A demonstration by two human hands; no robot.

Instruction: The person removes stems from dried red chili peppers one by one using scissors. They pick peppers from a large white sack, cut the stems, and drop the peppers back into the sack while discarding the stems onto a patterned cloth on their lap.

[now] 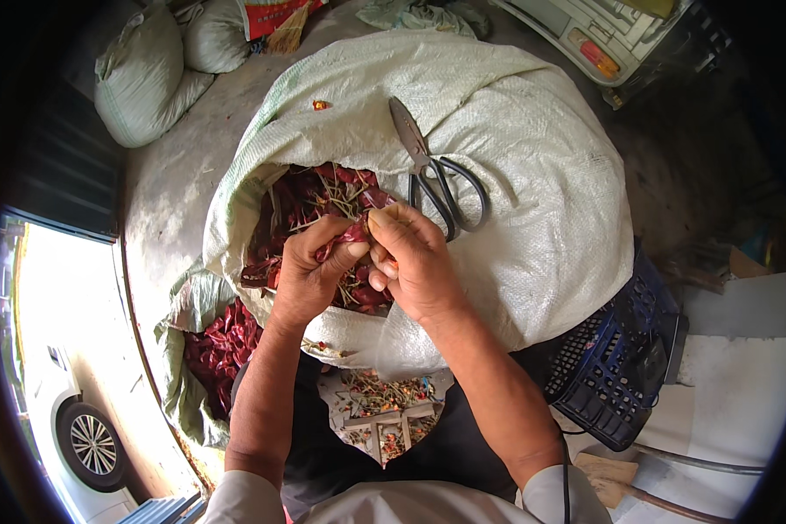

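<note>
Pinched between the thumb and fingers of my left hand is a dark red dried chili. The fingers of my right hand close on its other end, close against the left thumb. Both hands are over the mouth of a big white woven sack, where many dried red chilies with pale stems show. Black-handled scissors lie on top of the sack, just beyond my right hand, blades pointing away.
A smaller greenish sack of stemless-looking red chilies stands at the left. To the right is a dark blue plastic crate. Stem scraps litter the floor between my legs. Filled white sacks stand at far left.
</note>
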